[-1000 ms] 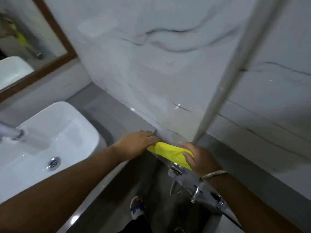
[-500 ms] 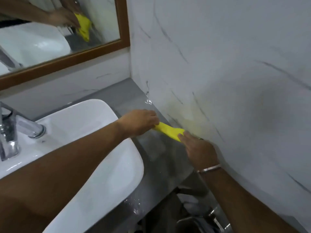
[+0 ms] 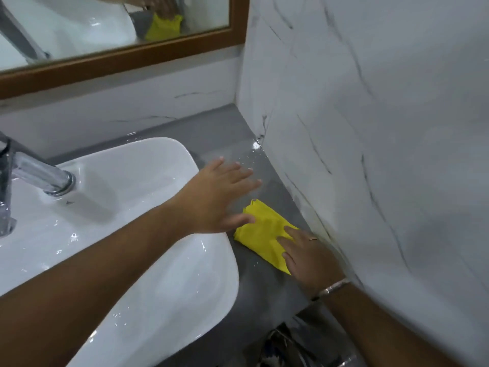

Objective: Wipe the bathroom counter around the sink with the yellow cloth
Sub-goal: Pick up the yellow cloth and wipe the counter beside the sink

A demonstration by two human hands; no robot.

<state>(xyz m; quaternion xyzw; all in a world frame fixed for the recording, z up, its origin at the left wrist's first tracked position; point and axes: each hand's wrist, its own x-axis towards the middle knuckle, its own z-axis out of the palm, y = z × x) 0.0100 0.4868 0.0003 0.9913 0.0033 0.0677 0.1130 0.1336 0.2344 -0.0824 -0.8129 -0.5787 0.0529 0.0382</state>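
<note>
Yellow cloth (image 3: 264, 234), pulled taut between 2 hands 0.5 s ago, now flat on table (image 3: 267, 295) beside sink (image 3: 164, 282). Right hand (image 3: 308, 256) presses it, fingers apart. Left hand (image 3: 215, 197) released, fingers spread, thumb touching cloth edge. Wiping ready to start.

My right hand (image 3: 308, 256) covers the near end of the yellow cloth (image 3: 262, 234). Faucet (image 3: 34, 178) cut off at left edge. Clutter below the counter (image 3: 219, 133) too blurred to identify.

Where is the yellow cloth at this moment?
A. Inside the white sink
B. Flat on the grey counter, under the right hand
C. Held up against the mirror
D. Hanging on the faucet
B: the yellow cloth lies on the grey counter beside the sink, with the right hand flat on it.
</note>
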